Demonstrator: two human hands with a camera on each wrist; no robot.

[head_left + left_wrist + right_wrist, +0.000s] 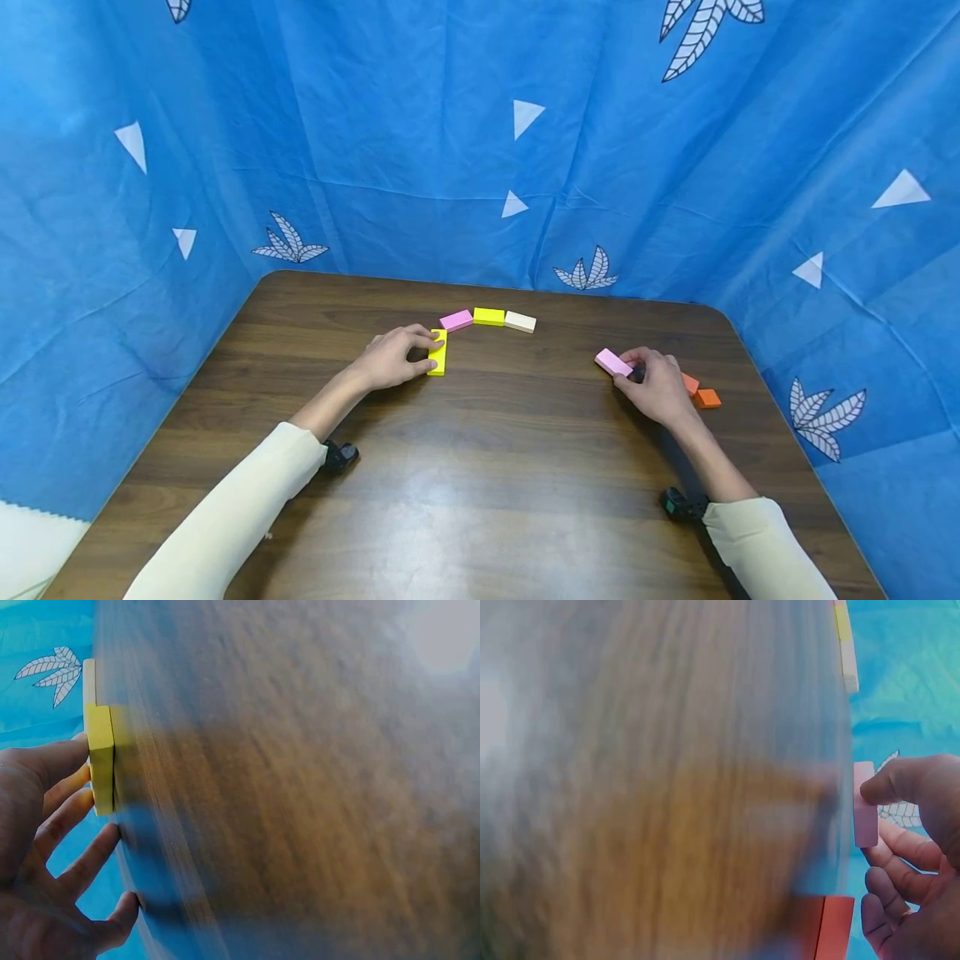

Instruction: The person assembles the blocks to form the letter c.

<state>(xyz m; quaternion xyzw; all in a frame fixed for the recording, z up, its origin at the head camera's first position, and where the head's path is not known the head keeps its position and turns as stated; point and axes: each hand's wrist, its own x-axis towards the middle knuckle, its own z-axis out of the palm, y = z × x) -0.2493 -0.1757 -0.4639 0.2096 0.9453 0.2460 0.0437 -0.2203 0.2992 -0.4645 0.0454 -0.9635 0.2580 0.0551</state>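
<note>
On the left of the table, my left hand [393, 358] pinches a yellow block [439, 353] between thumb and fingers. In the left wrist view that yellow block [101, 761] is flat against the wood. Just beyond it lie a pink block [456, 320], a second yellow block [489, 317] and a cream block [521, 322], joined end to end in a curve. Over on the right, my right hand [656, 386] pinches a light pink block [613, 362] at one end. The right wrist view shows that pink block [865, 804] raised off the tabletop.
Orange blocks [707, 398] lie beside the right hand, partly hidden by it. Under everything is a brown wooden table [480, 467] with rounded far corners. A blue printed curtain [420, 150] hangs behind and along both sides.
</note>
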